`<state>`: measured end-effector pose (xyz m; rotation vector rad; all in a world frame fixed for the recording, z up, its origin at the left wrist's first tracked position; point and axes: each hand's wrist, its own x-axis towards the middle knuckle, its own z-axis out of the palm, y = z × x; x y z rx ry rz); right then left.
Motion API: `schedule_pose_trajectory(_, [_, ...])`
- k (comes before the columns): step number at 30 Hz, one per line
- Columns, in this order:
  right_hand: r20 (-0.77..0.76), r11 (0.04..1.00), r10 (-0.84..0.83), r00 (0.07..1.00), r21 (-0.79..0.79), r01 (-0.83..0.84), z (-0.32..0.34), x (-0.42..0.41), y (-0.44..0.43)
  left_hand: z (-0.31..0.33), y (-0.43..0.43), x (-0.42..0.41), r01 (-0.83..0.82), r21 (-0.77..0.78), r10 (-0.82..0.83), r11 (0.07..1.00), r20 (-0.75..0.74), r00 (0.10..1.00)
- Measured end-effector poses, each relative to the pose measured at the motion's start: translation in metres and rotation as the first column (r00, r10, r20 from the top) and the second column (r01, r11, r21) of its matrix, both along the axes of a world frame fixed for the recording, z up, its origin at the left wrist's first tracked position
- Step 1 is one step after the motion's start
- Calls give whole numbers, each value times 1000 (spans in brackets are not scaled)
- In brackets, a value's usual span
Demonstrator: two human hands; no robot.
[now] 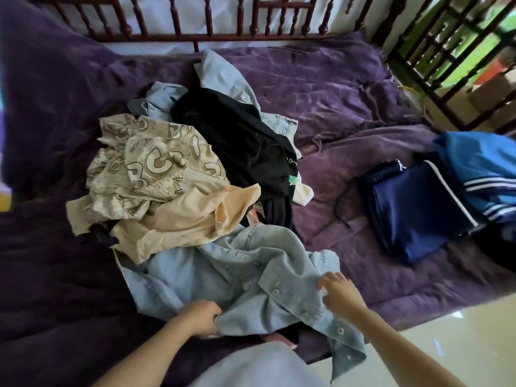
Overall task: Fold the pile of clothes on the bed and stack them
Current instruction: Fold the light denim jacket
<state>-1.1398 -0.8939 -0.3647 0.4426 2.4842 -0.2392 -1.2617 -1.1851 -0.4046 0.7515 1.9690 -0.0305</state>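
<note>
nearby, unfolded pile [190,174] crowds denim shirt [237,277]; folded stack [418,208] apart.

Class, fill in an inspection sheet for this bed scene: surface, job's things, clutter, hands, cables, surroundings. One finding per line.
Surface: purple blanket, wrinkled, covers the bed.
Job's things: unfolded pile holds a denim shirt nearest the person, a beige garment, a patterned garment, a black garment and more pale denim behind; folded navy garment lies apart at right, beside a blue striped garment.
Clutter: nothing seen.
Hands: left hand grips the denim shirt's edge; right hand rests on its button placket, grip unclear.
Cables: nothing seen.
Surroundings: wooden bed rail behind; pale tiled floor at right.
</note>
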Motion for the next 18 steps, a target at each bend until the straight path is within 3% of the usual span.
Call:
schedule_pose_trajectory(4, [-30, 1000, -19, 999, -19, 19, -14, -42, -41, -6, -23, 12, -71, -41, 75, 997, 107, 991])
schedule_pose_trajectory(7, [6, 993, -106, 994, -57, 106, -28, -59, -70, -7, -38, 14, -245, 9, 241, 969, 144, 960])
schedule_pose_trajectory(10, [-16, 994, -105, 994, 9, 105, -29, -68, -74, -3, -50, 14, -396, 54, 385, 917, 142, 912])
schedule_pose_trajectory(13, [-141, 995, -83, 987, 48, 90, -14, -72, -59, 5, -52, 8, -428, 81, 422, 900, 76, 903])
schedule_pose_trajectory(15, [-272, 986, -165, 948, -49, 157, 8, -74, -41, 11, -48, 0, -440, 135, 440, 888, 30, 897])
schedule_pose_trajectory(18, [-495, 965, -219, 841, -240, 110, 60, -81, -15, 31, -31, -23, -466, 288, 489, 837, -8, 872])
